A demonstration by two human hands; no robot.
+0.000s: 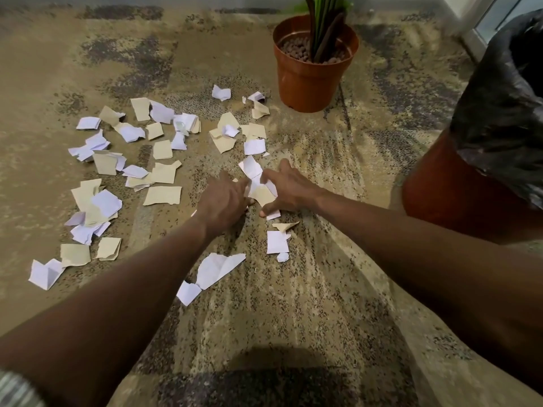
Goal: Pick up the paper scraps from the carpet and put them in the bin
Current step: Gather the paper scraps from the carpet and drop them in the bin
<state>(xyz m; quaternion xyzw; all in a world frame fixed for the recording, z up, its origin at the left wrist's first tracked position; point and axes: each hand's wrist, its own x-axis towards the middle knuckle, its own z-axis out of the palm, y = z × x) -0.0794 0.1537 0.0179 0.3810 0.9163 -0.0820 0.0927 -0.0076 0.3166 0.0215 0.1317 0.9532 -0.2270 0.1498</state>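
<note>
Several white and tan paper scraps (163, 195) lie scattered over the patterned carpet (293, 318), mostly left of centre. Both hands meet at the middle of the view over a small bunch of scraps (260, 188). My left hand (224, 201) reaches in from the left, its fingers against the bunch. My right hand (286, 188) has its fingers and thumb curled around the white and tan pieces. The bin (446, 195), brown-red with a black liner bag (505, 113), stands at the right edge. More scraps (277, 241) lie just below the hands.
A terracotta plant pot (311, 74) with green leaves stands on the carpet behind the scraps, at upper centre. A wall base and a window frame (482, 27) run along the top right corner, behind the bin.
</note>
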